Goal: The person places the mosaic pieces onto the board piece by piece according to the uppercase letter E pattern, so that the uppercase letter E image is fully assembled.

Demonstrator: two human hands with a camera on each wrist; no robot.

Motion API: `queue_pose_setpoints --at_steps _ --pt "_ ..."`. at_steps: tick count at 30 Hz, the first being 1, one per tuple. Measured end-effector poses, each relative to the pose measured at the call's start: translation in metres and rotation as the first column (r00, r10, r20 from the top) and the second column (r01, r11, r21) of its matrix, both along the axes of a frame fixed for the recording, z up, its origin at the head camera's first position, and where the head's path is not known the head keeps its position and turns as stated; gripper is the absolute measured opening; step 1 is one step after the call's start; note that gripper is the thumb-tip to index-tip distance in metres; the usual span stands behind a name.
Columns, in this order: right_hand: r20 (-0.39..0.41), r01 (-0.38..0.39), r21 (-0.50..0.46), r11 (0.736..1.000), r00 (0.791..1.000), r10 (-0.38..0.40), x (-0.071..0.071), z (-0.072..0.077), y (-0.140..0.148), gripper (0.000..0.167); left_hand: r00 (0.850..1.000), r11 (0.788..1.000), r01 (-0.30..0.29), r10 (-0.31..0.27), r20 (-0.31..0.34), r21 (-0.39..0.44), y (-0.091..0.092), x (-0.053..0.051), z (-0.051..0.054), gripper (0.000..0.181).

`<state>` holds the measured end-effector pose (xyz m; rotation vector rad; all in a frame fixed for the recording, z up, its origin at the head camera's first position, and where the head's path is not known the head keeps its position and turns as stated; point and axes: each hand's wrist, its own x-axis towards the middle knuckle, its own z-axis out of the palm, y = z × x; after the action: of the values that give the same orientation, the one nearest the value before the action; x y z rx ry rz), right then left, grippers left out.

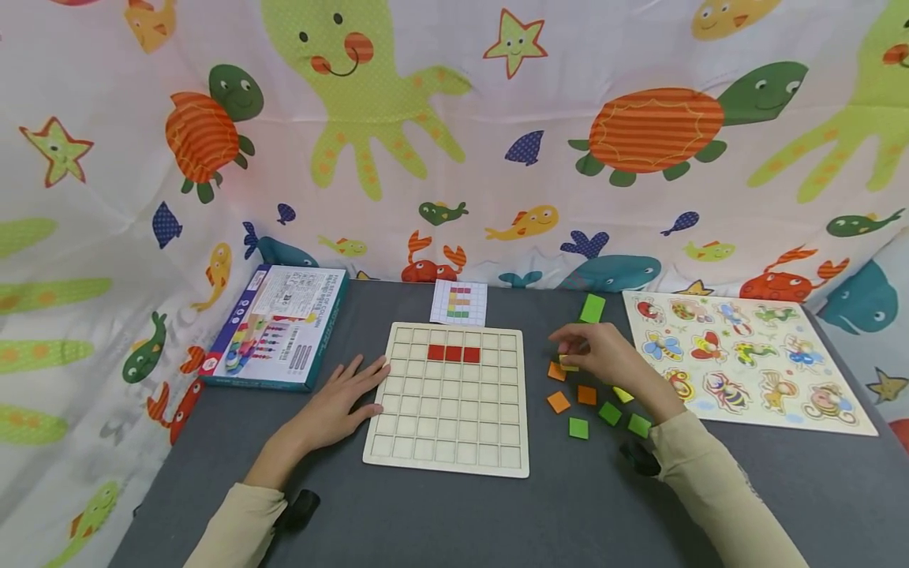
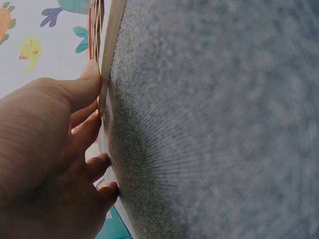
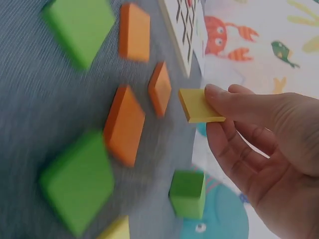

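A pale wooden grid board point(image 1: 454, 406) lies on the table, with three red square tiles point(image 1: 453, 353) side by side in its second row. My left hand point(image 1: 341, 402) rests flat at the board's left edge, fingers spread and touching it. Between thumb and fingers, my right hand point(image 1: 604, 355) pinches a yellow square tile point(image 3: 199, 105), held right of the board. Under and around that hand lie several loose tiles: orange tiles point(image 1: 586, 395), green tiles point(image 1: 610, 413) and a yellow tile point(image 1: 622, 394). Just beyond the board sits a pattern card point(image 1: 459, 304) showing red, orange, yellow and green squares.
A boxed toy set point(image 1: 277, 327) lies at the left of the table. On the right is a board of animal pictures point(image 1: 753, 359). Behind the loose tiles stands a green block point(image 1: 592, 308). A printed sea-animal cloth point(image 1: 454, 181) hangs along the back.
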<state>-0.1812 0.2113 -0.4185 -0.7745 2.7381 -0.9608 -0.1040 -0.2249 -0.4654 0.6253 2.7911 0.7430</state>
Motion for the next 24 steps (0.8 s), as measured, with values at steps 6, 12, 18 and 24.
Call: queue_pose_setpoints --at_steps 6,12,18,24 --pt "0.014 -0.005 -0.015 1.000 1.000 0.005 -0.001 0.000 -0.030 0.029 1.000 1.000 -0.001 0.001 0.003 0.001 0.000 -0.001 0.001 0.067" --pt "0.026 -0.055 -0.060 0.997 0.998 0.056 0.001 -0.002 -0.059 0.028 1.000 1.000 0.001 -0.001 0.004 0.002 0.001 -0.001 0.000 0.067" --pt "-0.001 -0.111 -0.102 0.989 0.994 0.112 0.001 -0.005 -0.085 0.028 1.000 1.000 0.000 0.000 0.005 0.003 0.001 0.000 -0.001 0.067" --pt "0.011 -0.137 -0.138 0.981 0.990 0.140 -0.001 -0.010 -0.109 0.028 1.000 1.000 -0.003 0.003 0.002 0.005 0.001 0.000 -0.001 0.067"
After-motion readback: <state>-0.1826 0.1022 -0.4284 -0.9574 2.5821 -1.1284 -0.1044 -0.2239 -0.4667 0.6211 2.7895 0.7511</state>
